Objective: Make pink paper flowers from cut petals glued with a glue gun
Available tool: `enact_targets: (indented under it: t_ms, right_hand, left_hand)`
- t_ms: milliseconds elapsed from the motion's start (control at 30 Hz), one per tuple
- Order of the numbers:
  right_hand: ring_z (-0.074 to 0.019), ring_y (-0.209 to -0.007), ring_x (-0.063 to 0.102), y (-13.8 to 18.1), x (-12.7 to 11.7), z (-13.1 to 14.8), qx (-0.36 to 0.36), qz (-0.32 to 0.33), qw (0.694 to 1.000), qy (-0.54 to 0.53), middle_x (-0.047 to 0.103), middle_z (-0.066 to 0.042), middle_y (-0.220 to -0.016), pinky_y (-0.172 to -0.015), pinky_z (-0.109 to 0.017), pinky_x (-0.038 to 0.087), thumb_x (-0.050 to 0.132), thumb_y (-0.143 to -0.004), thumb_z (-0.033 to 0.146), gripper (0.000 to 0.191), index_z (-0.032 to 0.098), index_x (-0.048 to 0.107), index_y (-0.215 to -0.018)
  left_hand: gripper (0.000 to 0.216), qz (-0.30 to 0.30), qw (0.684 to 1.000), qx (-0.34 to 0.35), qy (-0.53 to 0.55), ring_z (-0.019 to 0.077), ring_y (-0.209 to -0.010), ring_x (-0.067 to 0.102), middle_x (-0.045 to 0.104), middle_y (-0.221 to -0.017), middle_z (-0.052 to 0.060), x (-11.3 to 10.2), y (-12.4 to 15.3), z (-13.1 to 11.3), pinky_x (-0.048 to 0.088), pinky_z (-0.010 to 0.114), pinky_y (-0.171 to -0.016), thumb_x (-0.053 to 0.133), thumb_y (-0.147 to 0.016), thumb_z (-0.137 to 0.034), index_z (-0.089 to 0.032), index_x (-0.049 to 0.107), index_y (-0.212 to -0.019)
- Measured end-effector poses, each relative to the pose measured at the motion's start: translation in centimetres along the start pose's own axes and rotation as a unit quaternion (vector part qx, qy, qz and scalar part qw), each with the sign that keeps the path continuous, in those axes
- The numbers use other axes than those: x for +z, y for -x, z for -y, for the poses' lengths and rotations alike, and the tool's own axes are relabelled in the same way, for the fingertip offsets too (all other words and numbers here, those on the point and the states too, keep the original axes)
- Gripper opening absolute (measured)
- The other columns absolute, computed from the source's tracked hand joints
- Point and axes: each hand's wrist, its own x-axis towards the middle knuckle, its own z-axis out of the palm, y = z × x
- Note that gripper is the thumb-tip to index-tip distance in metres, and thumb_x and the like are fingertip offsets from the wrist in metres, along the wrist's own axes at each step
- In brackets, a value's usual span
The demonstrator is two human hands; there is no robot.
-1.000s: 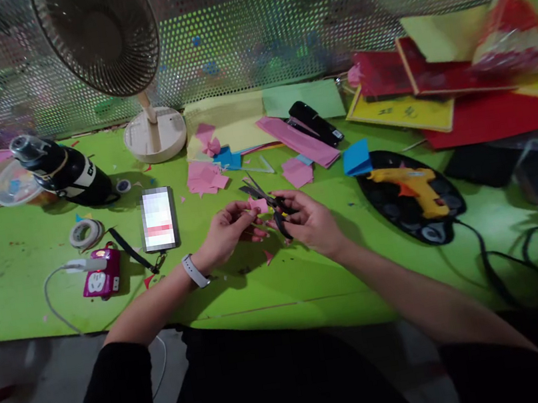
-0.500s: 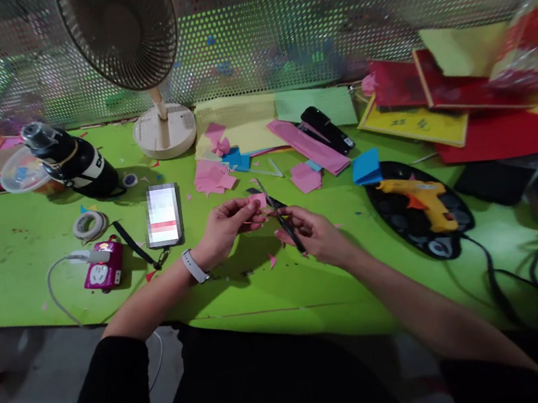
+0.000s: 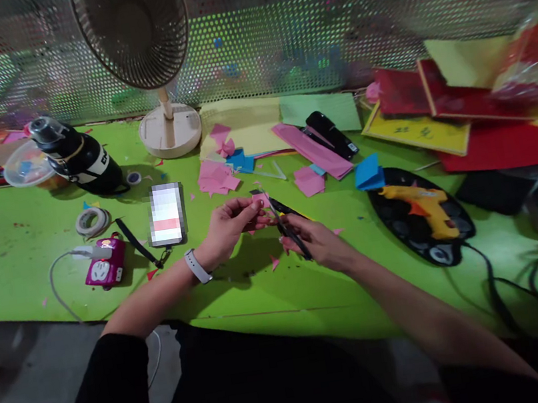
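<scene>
Between its thumb and fingers my left hand (image 3: pixel 233 227) pinches a small piece of pink paper (image 3: pixel 261 200). My right hand (image 3: pixel 319 240) is closed around black-handled scissors (image 3: pixel 295 238), whose blades point up and away at the right edge of that paper. Under the hands, a few pink paper scraps (image 3: pixel 275 263) lie on the green table. Just beyond the hands are a stack of pink paper pieces (image 3: pixel 217 176), a folded pink strip (image 3: pixel 312 150) and a pink square (image 3: pixel 309 180). A dark, yellow-edged tool (image 3: pixel 290 208) lies partly hidden behind the scissors.
A fan (image 3: pixel 170 132), a black bottle (image 3: pixel 81 159), a phone (image 3: pixel 166 213), tape (image 3: pixel 92 222) and a purple power adapter (image 3: pixel 105 263) stand left. On the right are a yellow glue gun (image 3: pixel 424 205) on a black tray, a black stapler (image 3: pixel 333 136) and red folders (image 3: pixel 507 137).
The whole view has shifted slightly. The scissor blades have come closer to the pink paper's edge, and both hands stay nearly in place with their holds unchanged.
</scene>
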Motion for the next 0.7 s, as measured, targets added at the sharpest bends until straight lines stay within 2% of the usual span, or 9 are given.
enact_targets:
  t_ms: [333, 700]
  right_hand:
    - [-0.0138, -0.065, 0.052, 0.02, -0.03, -0.31, -0.008, -0.009, 1.000, -0.010, 0.055, -0.001, -0.076, -0.057, -0.028, 0.042, 0.065, -0.083, 0.052, 0.051, 0.017, 0.061, -0.121]
    - [-0.0132, -0.063, 0.051, 0.11, -0.09, -0.02, -0.002, -0.006, 1.000, -0.017, 0.054, 0.000, -0.074, -0.054, -0.027, 0.040, 0.065, -0.084, 0.052, 0.049, 0.018, 0.061, -0.120]
  left_hand:
    - [0.017, 0.011, 1.000, -0.023, 0.011, 0.0110, -0.069, 0.069, 0.072, -0.076, 0.004, 0.22, 0.31, -0.23, 0.055, 0.029, -0.074, 0.075, -0.081, -0.024, -0.011, 0.065, -0.087]
    - [0.020, 0.011, 0.999, -0.035, 0.001, 0.0108, -0.068, 0.070, 0.072, -0.075, 0.003, 0.42, 0.46, -0.49, 0.057, 0.029, -0.074, 0.077, -0.080, -0.027, -0.012, 0.064, -0.085]
